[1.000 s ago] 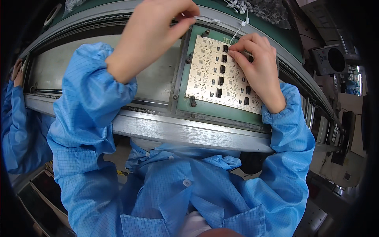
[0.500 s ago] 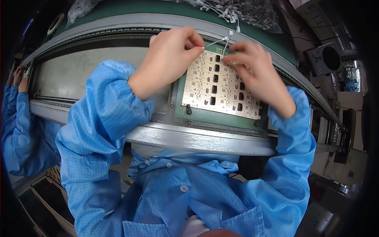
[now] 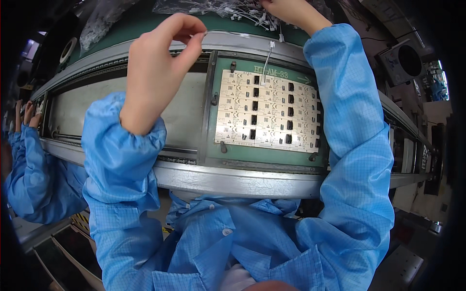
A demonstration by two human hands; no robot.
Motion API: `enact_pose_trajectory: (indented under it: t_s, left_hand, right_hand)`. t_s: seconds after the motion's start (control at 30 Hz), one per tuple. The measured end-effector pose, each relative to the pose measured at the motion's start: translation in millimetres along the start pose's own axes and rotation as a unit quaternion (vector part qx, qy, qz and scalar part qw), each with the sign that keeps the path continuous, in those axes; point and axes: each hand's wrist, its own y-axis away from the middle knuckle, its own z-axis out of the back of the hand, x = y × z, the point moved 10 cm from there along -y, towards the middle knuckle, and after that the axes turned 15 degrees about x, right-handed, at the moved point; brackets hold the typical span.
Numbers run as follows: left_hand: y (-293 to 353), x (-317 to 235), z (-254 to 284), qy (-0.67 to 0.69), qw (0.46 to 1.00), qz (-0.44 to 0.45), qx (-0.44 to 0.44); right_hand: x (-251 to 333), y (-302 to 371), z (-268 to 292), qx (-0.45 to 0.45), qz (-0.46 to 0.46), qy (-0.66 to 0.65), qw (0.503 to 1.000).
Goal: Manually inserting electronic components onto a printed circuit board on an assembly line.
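- Closest to the wearer's blue coat runs the scuffed silver rail (image 3: 242, 183) of the line, and just past it sits the green fixture plate (image 3: 267, 157).
- On that plate, between its dark pegs, lies a pale panel of printed circuit boards (image 3: 268, 115), with black components (image 3: 254, 105) standing in columns.
- One white lead (image 3: 267, 60) slants from the panel's top row over the plate's far edge; I can't tell from here whether its lower plug is seated.
- Up and to the left, clear of the panel, the left hand (image 3: 158, 68) has thumb and forefinger pinched on the end of a second white lead (image 3: 225, 32), its other end sticking out to the right.
- The right hand (image 3: 296, 12) is at the loose heap of white leads (image 3: 257, 17) beyond the fixture; its fingertips run out of view, so I can't tell whether they're apart or gripping.
- I'd call this the picking-up stage of fitting leads to the boards, with most of that apparently undone. The move after would call for a free plug brought squarely to the top row, lightly pinched, without snagging the lead there.
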Motion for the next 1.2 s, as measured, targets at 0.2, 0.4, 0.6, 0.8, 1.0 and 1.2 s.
enact_pose_trajectory:
  t_s: [0.2,0.4,0.6,0.8,1.0,1.2]
  left_hand:
    - [28,-24,-17,-0.227,0.969,-0.094,0.011]
    - [22,-42,14,-0.295,0.929,-0.11,-0.192]
    - [27,-35,-53,-0.386,0.912,-0.103,-0.096]
    - [15,-29,-56,-0.292,0.948,-0.107,-0.063]
    - [5,-6,-55,-0.262,0.963,-0.051,0.024]
    - [9,20,-66,-0.138,0.982,0.017,0.132]
  right_hand:
    - [18,-53,-13,0.007,-0.052,-0.036,0.998]
    - [-61,-81,-37,-0.05,-0.051,-0.087,0.994]
    - [-103,-61,44,-0.228,-0.021,-0.082,0.97]
    - [-63,67,99,-0.202,0.0,-0.207,0.957]
    - [-86,201,39,-0.068,-0.14,-0.407,0.9]
    - [-10,232,29,-0.114,-0.07,-0.436,0.89]
